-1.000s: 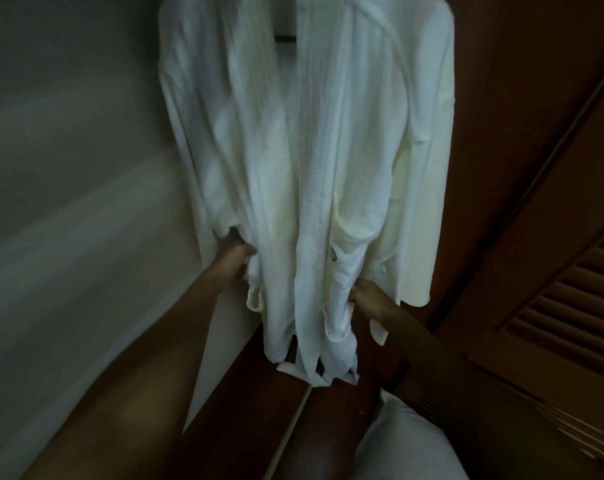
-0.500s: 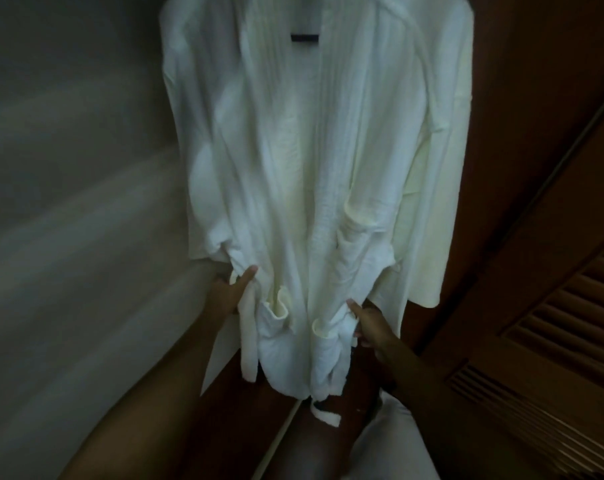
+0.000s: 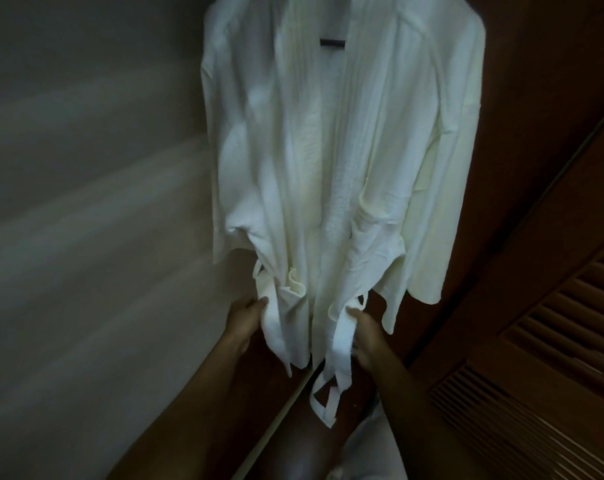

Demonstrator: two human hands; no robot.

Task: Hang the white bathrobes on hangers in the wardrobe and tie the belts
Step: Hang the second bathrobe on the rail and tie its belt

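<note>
Obs.: the white bathrobe (image 3: 342, 168) hangs on its hanger (image 3: 332, 42) in the wardrobe, front open, only a short dark bar of the hanger showing at the collar. All places below are taken from the bathrobe.

Your left hand (image 3: 245, 318) sits at the bathrobe's lower left edge, fingers curled round the left belt end (image 3: 271, 320), which drops from the waist loop and hangs past your grip. Your right hand (image 3: 369, 336) sits at the lower right edge, fingers closed on the right belt end (image 3: 340, 341); its tail loops loose below the hem.

Change: half a second ago your hands were higher, up against the gathered waist fabric, and the belt ends lay bunched with the front panels. Now both hands have slid down and outward, and each end is drawn out as a separate strip (the fronts hang straighter for it too). One second ago the left hand was buried in the sleeve cuff area.

Reading: hanging looks done for this bathrobe; you appear to be at the start of the tie, with both ends in hand but not yet crossed. Next move likely calls for bringing the two ends together across the bathrobe's front at waist height.

Right of the bathrobe stands a louvred wardrobe door (image 3: 549, 341); left of it, a pale wall (image 3: 86, 237).
</note>
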